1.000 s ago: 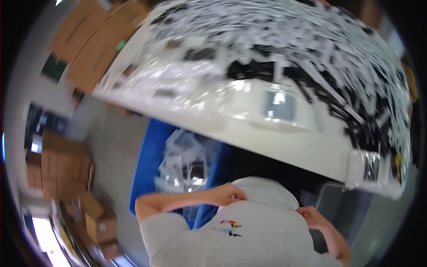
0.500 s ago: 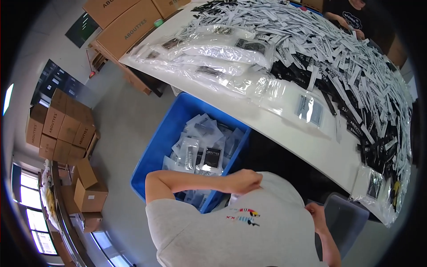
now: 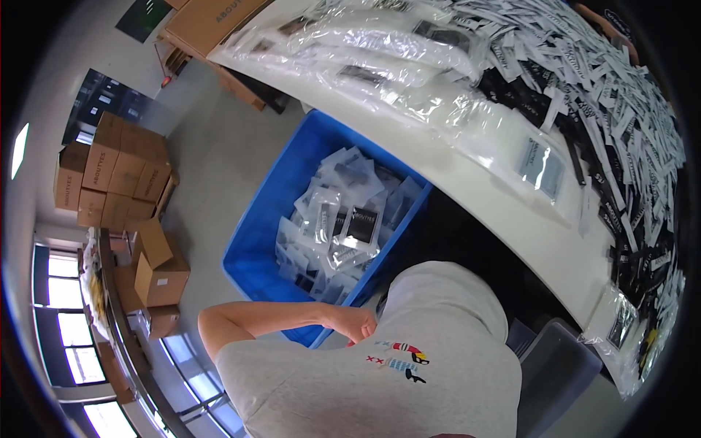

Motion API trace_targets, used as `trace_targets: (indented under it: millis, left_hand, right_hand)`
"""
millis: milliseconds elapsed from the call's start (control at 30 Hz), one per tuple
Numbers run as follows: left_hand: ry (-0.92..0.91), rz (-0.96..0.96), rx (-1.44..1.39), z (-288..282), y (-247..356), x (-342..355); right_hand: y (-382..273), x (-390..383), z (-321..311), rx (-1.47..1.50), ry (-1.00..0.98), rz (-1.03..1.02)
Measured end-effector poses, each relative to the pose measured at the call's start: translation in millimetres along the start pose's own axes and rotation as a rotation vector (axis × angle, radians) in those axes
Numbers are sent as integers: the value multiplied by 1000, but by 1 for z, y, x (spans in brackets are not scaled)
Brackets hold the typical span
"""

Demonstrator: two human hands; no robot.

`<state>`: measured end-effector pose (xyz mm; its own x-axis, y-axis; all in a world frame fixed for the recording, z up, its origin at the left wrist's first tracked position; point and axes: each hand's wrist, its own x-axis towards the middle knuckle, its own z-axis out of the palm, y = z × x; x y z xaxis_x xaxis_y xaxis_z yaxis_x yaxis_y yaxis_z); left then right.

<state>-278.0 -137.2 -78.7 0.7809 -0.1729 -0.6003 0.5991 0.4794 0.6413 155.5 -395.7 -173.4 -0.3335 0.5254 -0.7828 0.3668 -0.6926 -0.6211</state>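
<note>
My left hand (image 3: 353, 323) is curled in front of my grey shirt (image 3: 350, 387), close to the near rim of a blue bin (image 3: 266, 212). Its fingers are folded, and whatever they may hold is hidden from this angle. My right hand is out of sight. Inside the bin lies a loose heap of small clear and frosted plastic bags (image 3: 321, 212). Among them, one bag with a black insert (image 3: 362, 225) rests on top.
A white table (image 3: 496, 197) beyond the bin bears large clear plastic packs (image 3: 409, 66) and a wide heap of black and white printed strips (image 3: 621, 109). A grey translucent bin (image 3: 566, 372) stands at right. Cardboard boxes (image 3: 120, 168) are stacked at left; an open carton (image 3: 161, 270) stands nearer.
My left hand has moved left and down, away from my shirt front. My right hand has left the view. The bin and table sit higher and further right as the view has shifted.
</note>
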Motion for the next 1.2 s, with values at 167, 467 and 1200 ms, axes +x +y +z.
trace_targets:
  millis: [167,467,1200]
  left_hand:
    - [65,53,-29,13,14,-13]
    - [128,-45,436,14,18,-1]
    - [619,71,319,-67,-96,86]
  right_hand:
    - [39,22,25,-21,-24,12]
    - [84,38,55,-77,40,9]
    - [114,58,132,104,729,69]
